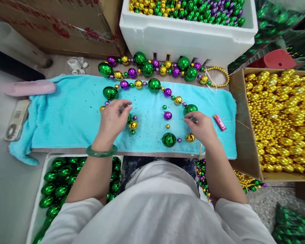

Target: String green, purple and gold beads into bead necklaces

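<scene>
A strand of green, purple and gold beads [154,85] curves over the turquoise towel [76,132]. My left hand [114,118] is above the strand's left part, thumb and forefinger apart, with nothing visible between them. At the strand's right end, just below a large green bead [190,110], my right hand [199,125] has its fingers pinched together; what they hold is too small to make out. Between the hands lie a purple bead [167,115], a small gold bead [168,126] and a large green bead [169,139]. A thin clear thread runs along the towel's front.
Finished-looking strands [147,68] lie behind the towel, before a white foam box [188,37]. A carton of gold beads [274,125] stands right, a tray of green beads [61,189] front left. A pink object [30,87] and a small pink packet [219,122] rest on the towel.
</scene>
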`<state>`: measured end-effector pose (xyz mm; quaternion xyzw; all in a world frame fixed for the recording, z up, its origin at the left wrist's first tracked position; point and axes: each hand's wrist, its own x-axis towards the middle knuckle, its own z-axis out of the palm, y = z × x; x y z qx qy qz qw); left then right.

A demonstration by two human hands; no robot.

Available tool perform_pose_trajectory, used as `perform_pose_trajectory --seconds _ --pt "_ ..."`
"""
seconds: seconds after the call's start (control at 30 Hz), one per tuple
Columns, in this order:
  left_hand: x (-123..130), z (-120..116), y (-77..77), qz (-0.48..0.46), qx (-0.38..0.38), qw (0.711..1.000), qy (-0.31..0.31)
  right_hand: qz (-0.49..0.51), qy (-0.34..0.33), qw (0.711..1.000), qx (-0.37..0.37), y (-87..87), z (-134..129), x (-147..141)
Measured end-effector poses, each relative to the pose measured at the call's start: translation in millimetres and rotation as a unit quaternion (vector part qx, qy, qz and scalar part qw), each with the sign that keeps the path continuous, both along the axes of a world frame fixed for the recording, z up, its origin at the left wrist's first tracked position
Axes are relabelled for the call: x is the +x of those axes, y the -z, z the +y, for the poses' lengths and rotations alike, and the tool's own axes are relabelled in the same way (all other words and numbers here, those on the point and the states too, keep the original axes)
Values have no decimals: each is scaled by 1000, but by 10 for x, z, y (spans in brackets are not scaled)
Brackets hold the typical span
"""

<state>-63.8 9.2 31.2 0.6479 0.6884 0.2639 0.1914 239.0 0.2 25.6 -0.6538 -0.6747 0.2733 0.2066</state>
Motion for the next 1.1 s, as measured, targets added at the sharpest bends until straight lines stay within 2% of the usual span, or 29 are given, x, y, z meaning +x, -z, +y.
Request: perform_pose_trajectory --seconds 0.13,0.27,0.43,0.53,0.63,0.7,0.8,0.93,1.0,1.1 --pt "-127 -48 -23 4 -5 1000 -6 -7 38 999 20 -90 -96 199" --pt "94 -51 77 -4 -16 999 49 -12 42 999 12 -104 -92 223" --pt "548 130 264 9 -65 991 116 -26 -18 999 -32 9 124 -202" --pt "730 219 351 14 -89 989 119 -75 -55 994 -53 140 268 -497" --pt "827 222 397 5 -111 986 121 -98 -68 990 -78 269 369 -604" --pt "875 190 415 -6 -135 982 129 -52 -53 993 -86 328 411 -577" --pt "965 129 451 -30 -176 972 150 96 2 986 -133 365 445 -500" --pt "1108 74 525 -22 -168 974 152 294 65 931 -207 338 441 -469" --pt "1164 66 553 -18 -154 977 145 351 80 910 -204 311 432 -477" --pt "1210 76 559 -29 -164 976 141 388 92 899 -183 283 428 -483"
